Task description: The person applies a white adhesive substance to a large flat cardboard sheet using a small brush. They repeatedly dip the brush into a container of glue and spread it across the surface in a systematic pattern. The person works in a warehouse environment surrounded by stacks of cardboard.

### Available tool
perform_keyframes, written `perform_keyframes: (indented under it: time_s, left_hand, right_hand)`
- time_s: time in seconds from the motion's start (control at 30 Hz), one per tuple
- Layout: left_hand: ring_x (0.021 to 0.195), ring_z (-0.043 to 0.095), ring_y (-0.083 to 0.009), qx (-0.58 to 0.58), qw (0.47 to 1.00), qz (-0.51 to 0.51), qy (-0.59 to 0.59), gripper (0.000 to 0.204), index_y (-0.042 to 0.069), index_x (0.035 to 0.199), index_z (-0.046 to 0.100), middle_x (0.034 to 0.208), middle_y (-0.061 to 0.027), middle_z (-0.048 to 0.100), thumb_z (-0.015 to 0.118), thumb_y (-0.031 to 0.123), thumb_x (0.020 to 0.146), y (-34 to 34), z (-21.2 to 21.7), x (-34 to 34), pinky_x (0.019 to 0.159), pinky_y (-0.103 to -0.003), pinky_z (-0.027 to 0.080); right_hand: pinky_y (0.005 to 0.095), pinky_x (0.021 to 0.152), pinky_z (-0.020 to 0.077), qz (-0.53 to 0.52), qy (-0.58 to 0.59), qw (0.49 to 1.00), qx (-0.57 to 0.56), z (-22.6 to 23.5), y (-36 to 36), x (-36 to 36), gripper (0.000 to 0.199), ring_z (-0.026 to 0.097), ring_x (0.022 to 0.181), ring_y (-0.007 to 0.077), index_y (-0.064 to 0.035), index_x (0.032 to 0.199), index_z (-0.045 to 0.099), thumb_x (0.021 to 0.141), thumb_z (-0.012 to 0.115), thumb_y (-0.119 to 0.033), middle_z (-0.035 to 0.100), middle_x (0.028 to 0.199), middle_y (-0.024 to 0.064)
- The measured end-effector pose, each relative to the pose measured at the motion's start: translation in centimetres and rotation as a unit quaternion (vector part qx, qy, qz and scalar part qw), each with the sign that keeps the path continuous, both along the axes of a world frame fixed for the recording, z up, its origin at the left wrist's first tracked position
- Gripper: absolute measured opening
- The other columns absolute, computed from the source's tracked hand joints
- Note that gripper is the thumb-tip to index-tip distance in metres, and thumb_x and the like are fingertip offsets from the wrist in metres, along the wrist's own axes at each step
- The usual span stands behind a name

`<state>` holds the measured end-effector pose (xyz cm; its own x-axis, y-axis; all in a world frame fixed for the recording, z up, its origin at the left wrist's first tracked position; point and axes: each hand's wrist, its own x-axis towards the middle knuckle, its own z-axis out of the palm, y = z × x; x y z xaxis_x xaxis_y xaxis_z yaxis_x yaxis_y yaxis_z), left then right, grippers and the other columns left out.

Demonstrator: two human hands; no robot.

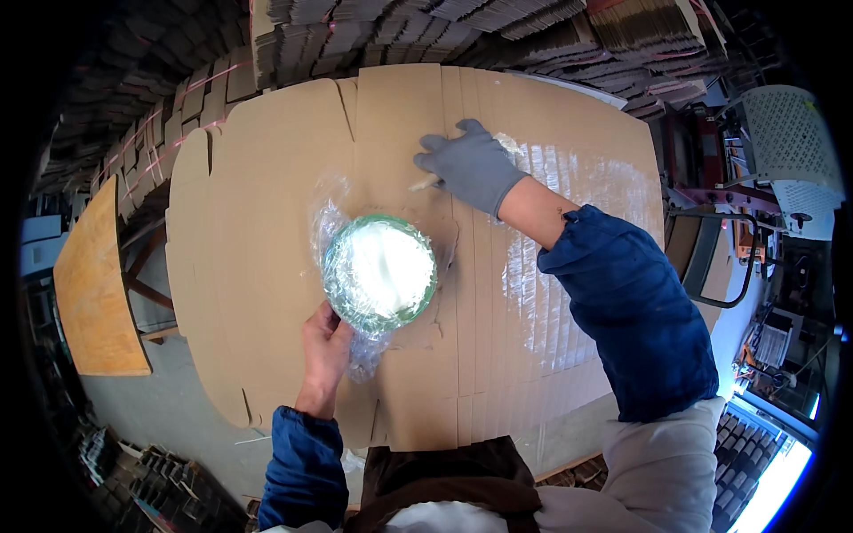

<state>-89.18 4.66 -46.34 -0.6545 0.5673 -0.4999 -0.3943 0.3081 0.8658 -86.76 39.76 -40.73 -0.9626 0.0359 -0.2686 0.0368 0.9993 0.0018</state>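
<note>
A round bowl (382, 271) with a green rim, wrapped in crinkled clear plastic film, sits on the flattened cardboard sheet (267, 160). Its inside is bright white and overexposed. My left hand (326, 346) is bare and pinches the film (364, 354) at the bowl's near left edge. Farther off to the right, my right hand (475, 167) wears a grey glove and lies over a brush, gripping it. The brush's pale handle (425, 184) pokes out to the left of the palm; its whitish head shows past the other side. My palm hides the middle of it.
White streaks (560, 249) of a wet-looking substance cover the cardboard's right part. Stacks of folded cardboard (382, 40) line the far side. A wooden board (102, 284) leans at the left. A perforated chair (791, 133) and a black metal frame (755, 258) stand at the right.
</note>
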Motion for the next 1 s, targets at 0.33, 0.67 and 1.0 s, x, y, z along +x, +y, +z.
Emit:
perform_keyframes:
  time_s: [0.33,0.67,1.0]
  left_hand:
    - [0.099,0.062,-0.0152,-0.074,0.994,-0.025,0.075,0.029,-0.005,0.123,0.061,0.109,-0.008,0.069,0.057,-0.003,0.094,-3.1,1.3,-1.3,0.087,-0.03,0.05]
    - [0.101,0.059,-0.0249,0.079,0.828,-0.27,0.485,0.032,0.008,0.108,0.064,0.108,-0.0062,0.061,0.07,0.008,0.076,1.1,6.1,11.8,0.087,-0.04,0.045]
    - [0.132,0.045,-0.0276,-0.092,0.782,-0.403,0.467,0.061,0.008,0.137,0.052,0.143,-0.0081,0.048,0.072,0.021,0.081,6.6,5.5,13.4,0.107,-0.045,0.038]
  right_hand:
    - [0.0486,0.106,0.0376,0.029,0.084,0.996,0.009,-1.1,1.1,0.8,0.02,0.068,0.09,0.0262,-0.0148,0.106,0.067,0.087,0.065,-0.019,0.064,0.114,0.0086]
    - [0.0487,0.107,0.0384,0.014,0.028,0.999,0.011,-0.5,1.3,0.8,0.028,0.067,0.101,0.024,-0.0164,0.114,0.067,0.086,0.066,-0.02,0.062,0.126,0.0068]
    - [0.0464,0.084,0.0534,-0.18,-0.026,0.983,-0.018,2.1,12.5,-4.8,0.026,0.068,0.098,0.0346,-0.0135,0.104,0.073,0.091,0.058,-0.03,0.072,0.106,0.0143]
